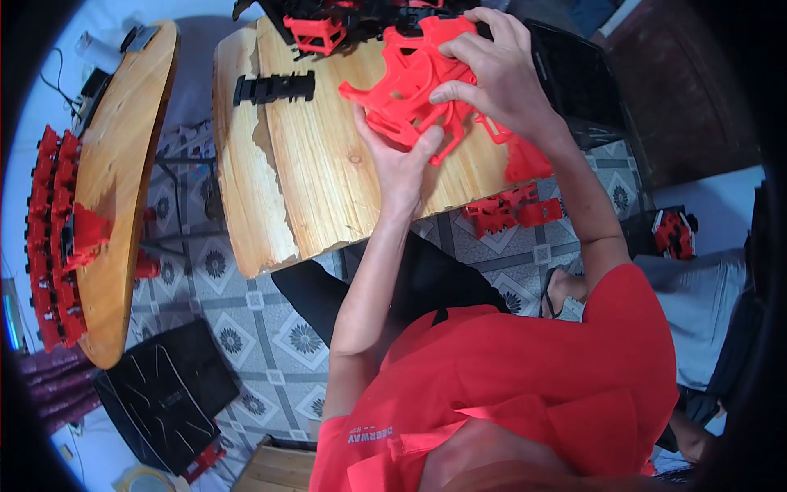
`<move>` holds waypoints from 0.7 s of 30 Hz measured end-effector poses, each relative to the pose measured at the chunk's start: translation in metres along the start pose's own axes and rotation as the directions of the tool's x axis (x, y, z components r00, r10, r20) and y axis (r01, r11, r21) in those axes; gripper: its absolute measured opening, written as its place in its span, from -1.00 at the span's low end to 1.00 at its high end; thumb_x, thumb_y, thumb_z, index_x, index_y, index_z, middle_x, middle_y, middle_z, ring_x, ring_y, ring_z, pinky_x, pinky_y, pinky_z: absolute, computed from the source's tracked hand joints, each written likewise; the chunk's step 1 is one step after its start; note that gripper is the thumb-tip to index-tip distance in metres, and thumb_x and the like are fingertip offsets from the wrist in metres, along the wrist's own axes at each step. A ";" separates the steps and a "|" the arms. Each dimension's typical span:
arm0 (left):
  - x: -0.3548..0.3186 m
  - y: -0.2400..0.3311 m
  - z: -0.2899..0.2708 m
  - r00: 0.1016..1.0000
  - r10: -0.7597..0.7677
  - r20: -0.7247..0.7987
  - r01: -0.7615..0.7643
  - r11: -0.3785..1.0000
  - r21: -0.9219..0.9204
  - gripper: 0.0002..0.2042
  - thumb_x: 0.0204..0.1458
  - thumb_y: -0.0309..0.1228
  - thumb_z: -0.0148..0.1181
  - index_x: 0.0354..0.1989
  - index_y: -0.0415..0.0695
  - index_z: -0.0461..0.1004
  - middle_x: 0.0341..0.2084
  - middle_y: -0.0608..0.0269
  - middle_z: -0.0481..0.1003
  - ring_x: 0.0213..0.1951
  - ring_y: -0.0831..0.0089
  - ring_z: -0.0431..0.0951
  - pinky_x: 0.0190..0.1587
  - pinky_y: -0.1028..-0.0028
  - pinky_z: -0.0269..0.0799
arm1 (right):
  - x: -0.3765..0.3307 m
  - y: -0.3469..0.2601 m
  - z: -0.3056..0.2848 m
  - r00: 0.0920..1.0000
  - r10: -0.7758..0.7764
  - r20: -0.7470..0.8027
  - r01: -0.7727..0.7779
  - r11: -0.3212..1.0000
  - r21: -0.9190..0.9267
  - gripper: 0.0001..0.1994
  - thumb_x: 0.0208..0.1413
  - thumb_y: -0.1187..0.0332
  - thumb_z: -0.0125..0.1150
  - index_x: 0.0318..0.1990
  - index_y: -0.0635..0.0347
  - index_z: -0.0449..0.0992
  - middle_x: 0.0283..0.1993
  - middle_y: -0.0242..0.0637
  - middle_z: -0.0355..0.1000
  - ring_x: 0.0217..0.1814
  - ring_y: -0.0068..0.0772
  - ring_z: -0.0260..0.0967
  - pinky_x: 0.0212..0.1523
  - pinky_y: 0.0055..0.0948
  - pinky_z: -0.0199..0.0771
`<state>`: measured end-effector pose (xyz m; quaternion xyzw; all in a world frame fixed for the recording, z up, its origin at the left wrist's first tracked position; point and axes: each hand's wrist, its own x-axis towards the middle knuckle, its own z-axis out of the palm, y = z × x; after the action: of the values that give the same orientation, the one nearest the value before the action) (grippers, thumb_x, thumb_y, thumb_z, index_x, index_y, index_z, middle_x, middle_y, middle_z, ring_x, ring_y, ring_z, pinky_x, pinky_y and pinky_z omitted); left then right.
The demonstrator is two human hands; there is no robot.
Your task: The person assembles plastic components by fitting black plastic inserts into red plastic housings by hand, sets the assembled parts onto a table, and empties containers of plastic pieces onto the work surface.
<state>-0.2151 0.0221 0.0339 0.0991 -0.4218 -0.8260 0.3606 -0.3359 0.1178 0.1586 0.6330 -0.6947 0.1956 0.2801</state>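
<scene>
Both my hands are at a red plastic frame part [402,94] with curved, cut-out arms, raised over the wooden table [328,156]. My left hand [402,160] grips its lower edge, thumb in front. On the upper right, my right hand [492,74] has its thumb and fingers bent around the red plastic, where another red piece seems to overlap; I cannot tell whether the two are joined. A black plastic part [275,88] lies flat on the table to the left. Another red part [316,34] sits at the table's far side among black parts.
To the left, a narrow wooden bench [135,156] bears rows of red and black parts [53,238]. Red pieces [512,211] lie below the table's near right edge. Black boxes stand at the lower left [160,402] and upper right [574,78]. Another person's foot [564,291] shows at right.
</scene>
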 end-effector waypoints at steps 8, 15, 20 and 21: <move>0.014 0.036 -0.069 0.962 -0.263 0.072 0.233 0.930 0.286 0.07 -0.10 -0.43 0.43 0.45 -0.14 -0.33 0.27 -0.14 0.12 0.16 0.14 0.37 0.14 0.20 0.41 | -0.004 0.037 0.003 0.869 0.479 -0.125 -0.424 0.850 0.313 -0.75 -0.03 0.23 0.41 -0.26 0.15 0.57 -0.28 -0.36 0.47 -0.03 -0.35 0.42 0.20 -0.24 0.22; -0.013 0.094 -0.066 0.902 0.412 -0.133 -0.352 0.877 0.327 -0.03 -0.02 -0.28 0.34 0.45 -0.06 -0.27 0.34 -0.08 0.01 0.33 0.11 0.10 0.28 0.14 0.15 | 0.022 -0.106 0.073 0.889 -0.178 -0.422 0.208 0.978 0.025 -0.77 -0.11 0.20 0.44 -0.47 0.11 0.54 -0.32 -0.45 0.47 -0.26 -0.40 0.43 -0.25 -0.33 0.26; -0.051 0.122 -0.152 0.819 0.337 -0.464 -0.411 0.909 -0.065 -0.34 0.13 -0.23 0.21 0.33 0.01 -0.02 0.18 0.01 0.28 0.16 0.18 0.38 0.22 0.13 0.35 | 0.079 -0.132 0.117 0.986 0.053 0.157 -0.162 0.513 0.843 -0.76 0.02 0.37 0.31 -0.17 0.29 0.56 -0.18 -0.11 0.51 -0.15 -0.11 0.49 -0.16 -0.21 0.44; -0.061 0.124 -0.170 0.808 0.348 -0.476 -0.424 0.904 -0.059 -0.34 0.13 -0.23 0.21 0.33 0.01 -0.02 0.18 0.01 0.28 0.16 0.18 0.38 0.22 0.13 0.35 | 0.102 -0.119 0.141 0.992 0.020 0.128 -0.102 0.730 0.676 -0.75 0.03 0.40 0.28 -0.13 0.29 0.55 -0.21 -0.09 0.49 -0.15 -0.09 0.48 -0.15 -0.23 0.44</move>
<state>-0.0285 -0.0904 0.0141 0.1715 -0.2681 -0.7201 0.6166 -0.2427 -0.0639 0.1054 0.6781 -0.6100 0.4096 -0.0170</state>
